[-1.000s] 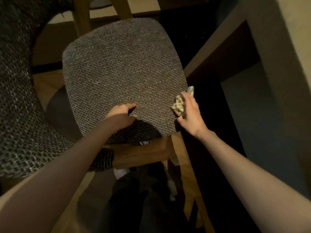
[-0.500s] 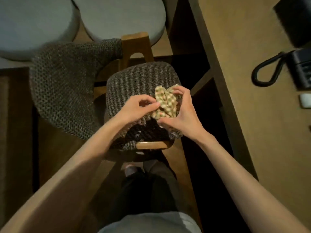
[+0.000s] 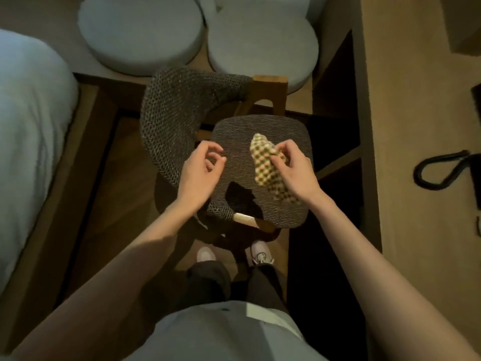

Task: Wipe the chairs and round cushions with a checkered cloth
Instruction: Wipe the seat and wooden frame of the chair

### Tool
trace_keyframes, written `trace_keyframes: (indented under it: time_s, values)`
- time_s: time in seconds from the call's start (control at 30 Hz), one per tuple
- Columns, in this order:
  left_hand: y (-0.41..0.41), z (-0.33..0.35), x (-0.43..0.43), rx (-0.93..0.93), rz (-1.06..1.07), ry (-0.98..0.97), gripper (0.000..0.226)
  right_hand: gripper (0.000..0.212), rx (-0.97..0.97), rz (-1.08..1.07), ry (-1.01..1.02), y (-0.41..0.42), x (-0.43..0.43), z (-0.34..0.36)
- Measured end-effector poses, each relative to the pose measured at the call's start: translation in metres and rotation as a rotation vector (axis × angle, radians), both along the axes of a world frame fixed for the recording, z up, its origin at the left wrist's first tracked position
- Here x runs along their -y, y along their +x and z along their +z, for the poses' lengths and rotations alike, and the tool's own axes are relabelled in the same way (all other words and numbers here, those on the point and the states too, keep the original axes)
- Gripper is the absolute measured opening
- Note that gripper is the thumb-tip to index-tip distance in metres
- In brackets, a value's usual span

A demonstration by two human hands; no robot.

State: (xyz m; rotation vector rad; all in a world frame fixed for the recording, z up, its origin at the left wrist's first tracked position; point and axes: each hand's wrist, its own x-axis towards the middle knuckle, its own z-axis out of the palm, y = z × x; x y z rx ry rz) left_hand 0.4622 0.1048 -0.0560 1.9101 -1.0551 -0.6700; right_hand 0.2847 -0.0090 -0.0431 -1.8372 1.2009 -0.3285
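A wooden chair with a grey woven seat [image 3: 250, 136] and a curved woven backrest [image 3: 171, 110] stands below me. My right hand [image 3: 294, 170] is above the seat's right side, holding a bunched green-and-cream checkered cloth [image 3: 265, 162] that hangs down past my wrist. My left hand [image 3: 200, 170] hovers over the seat's left side, fingers loosely curled and apart, with nothing in it. Two pale round cushions [image 3: 140, 29] [image 3: 263, 48] lie on the floor beyond the chair.
A white bed [image 3: 28, 126] on a wooden frame runs along the left. A wooden desk [image 3: 416, 126] stands at the right with a black cord [image 3: 437, 173] on it. My feet in pale shoes [image 3: 257, 254] are just before the chair.
I have risen from close over the seat, where my right hand pressed the cloth at its edge. Both hands then held the cloth; now my left hand has let go and moved left.
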Motion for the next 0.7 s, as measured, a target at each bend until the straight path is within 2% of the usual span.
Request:
trace_keyframes:
  time_s: [0.1,0.17,0.3,0.4,0.57,0.7]
  values:
    - [0.01,-0.005,-0.024,0.223,0.24,0.003,0.027,0.025,-0.014,0.154,-0.065,0.033,0.014,0.009]
    - [0.012,-0.012,-0.035,0.269,0.375,0.052,0.04,0.031,-0.021,0.286,-0.139,0.059,0.023,0.011]
    - [0.008,-0.023,-0.038,0.136,0.641,0.149,0.069,0.042,-0.09,0.551,-0.361,0.11,0.042,0.01]
    - [0.01,-0.032,-0.027,-0.01,0.735,0.175,0.088,0.058,-0.168,0.736,-0.567,0.144,0.053,0.01]
    - [0.03,-0.048,-0.008,-0.117,0.791,0.13,0.094,0.073,-0.232,0.946,-0.803,0.203,0.066,-0.009]
    - [0.06,-0.07,0.003,-0.088,0.772,0.15,0.093,0.083,-0.251,1.05,-0.905,0.252,0.071,-0.028]
